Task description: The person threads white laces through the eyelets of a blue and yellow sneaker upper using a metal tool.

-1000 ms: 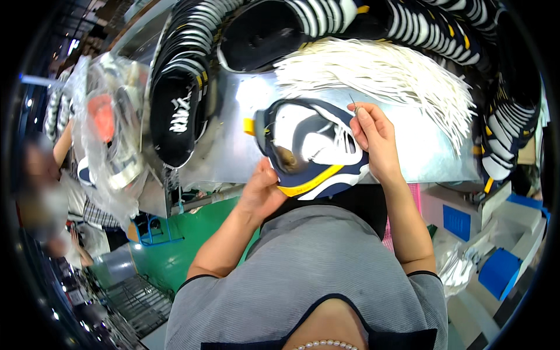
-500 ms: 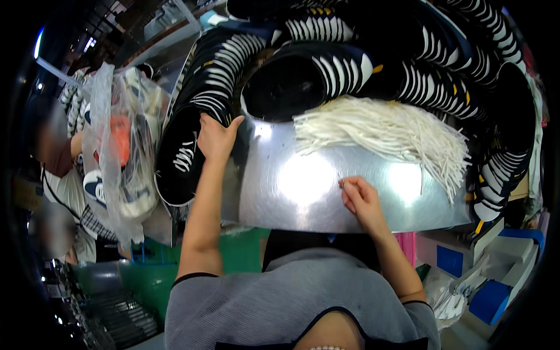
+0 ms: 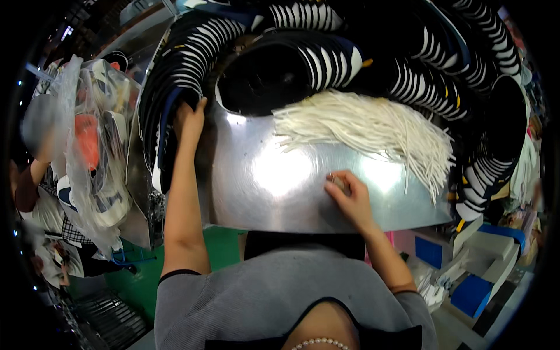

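My left hand [image 3: 189, 119] reaches up to the left and rests with its fingers against a curved stack of black-and-white shoe uppers [image 3: 169, 76] at the edge of a shiny metal table [image 3: 274, 181]. My right hand [image 3: 349, 193] lies on the table's front right, its fingers curled together on the bare metal; whether anything small is pinched in them cannot be told. A pile of white laces [image 3: 373, 128] lies just beyond the right hand, apart from it.
More rows of black-and-white uppers [image 3: 443, 76] arc around the table's back and right side. A clear plastic bag of shoe parts [image 3: 93, 151] hangs at the left, with another person's arm [image 3: 26, 186] beside it. Blue and white bins [image 3: 472, 291] stand at the lower right.
A second ago both hands held a navy, white and yellow shoe upper. It has left my hands; my left hand went up to the left stack and my right hand dropped onto the table.
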`<state>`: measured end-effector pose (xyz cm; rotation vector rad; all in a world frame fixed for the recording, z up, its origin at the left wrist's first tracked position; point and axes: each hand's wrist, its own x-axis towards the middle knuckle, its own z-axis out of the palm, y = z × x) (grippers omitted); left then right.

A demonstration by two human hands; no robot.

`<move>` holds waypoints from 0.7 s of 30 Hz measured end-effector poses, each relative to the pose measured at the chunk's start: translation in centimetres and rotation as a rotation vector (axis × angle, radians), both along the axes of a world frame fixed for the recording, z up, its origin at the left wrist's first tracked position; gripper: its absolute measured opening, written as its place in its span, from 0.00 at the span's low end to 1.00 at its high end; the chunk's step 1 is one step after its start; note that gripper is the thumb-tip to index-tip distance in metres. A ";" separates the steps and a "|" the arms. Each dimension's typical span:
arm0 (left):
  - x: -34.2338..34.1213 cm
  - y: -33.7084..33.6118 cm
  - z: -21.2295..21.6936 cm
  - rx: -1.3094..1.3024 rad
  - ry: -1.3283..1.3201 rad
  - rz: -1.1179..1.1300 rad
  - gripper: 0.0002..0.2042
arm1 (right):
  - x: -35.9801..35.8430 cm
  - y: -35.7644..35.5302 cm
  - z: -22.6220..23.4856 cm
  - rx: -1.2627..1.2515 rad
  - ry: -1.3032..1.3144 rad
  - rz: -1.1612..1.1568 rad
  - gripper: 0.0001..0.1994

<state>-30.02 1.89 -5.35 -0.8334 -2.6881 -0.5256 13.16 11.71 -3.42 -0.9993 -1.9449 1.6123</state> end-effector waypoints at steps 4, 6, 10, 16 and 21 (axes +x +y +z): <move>1.7 -0.5 1.0 0.174 -0.057 -0.137 0.31 | -2.0 2.8 1.3 0.335 -0.071 -0.093 0.11; 10.4 -0.4 4.1 0.458 -0.310 -0.291 0.25 | -3.6 4.8 1.5 0.489 -0.162 -0.111 0.12; 14.7 3.8 3.1 0.311 -0.056 -0.614 0.24 | -8.2 7.3 0.6 0.762 -0.147 -0.113 0.11; 14.8 15.9 3.1 0.009 -0.180 -0.904 0.25 | -7.6 9.5 -1.2 0.816 -0.288 -0.049 0.07; 16.6 12.8 4.3 0.422 -0.951 -0.806 0.31 | -1.6 9.0 -1.6 0.580 -0.230 -0.179 0.09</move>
